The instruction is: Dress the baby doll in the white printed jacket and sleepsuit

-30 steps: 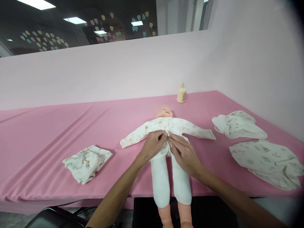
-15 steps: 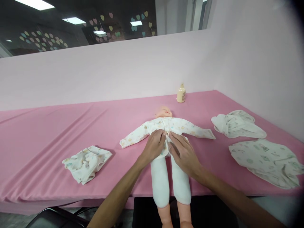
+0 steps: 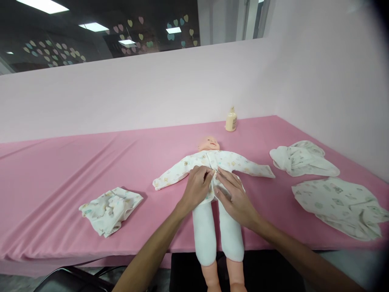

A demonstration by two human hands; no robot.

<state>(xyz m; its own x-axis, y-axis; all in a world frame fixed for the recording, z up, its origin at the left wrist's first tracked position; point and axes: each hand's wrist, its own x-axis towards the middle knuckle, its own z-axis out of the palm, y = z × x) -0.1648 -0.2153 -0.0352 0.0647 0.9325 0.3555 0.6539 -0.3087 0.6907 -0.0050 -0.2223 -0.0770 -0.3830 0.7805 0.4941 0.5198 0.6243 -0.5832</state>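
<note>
A baby doll [image 3: 209, 142] lies face up on the pink table [image 3: 75, 162], its legs hanging over the near edge. It wears a white printed top [image 3: 231, 161] with the sleeves spread out. My left hand [image 3: 197, 186] and my right hand [image 3: 234, 194] rest on the doll's belly, fingertips meeting at the front closure of the top. Both pinch the fabric edges there. The closure itself is hidden under my fingers.
A folded printed garment [image 3: 110, 207] lies at the left. Two more white garments [image 3: 300, 158] [image 3: 337, 200] lie at the right. A cream bottle [image 3: 231, 120] stands at the back by the pink wall. A black chair [image 3: 69, 278] shows below the table edge.
My hands have stayed on the doll's belly, with the fingers shifting slightly at the closure. The view has drifted a little.
</note>
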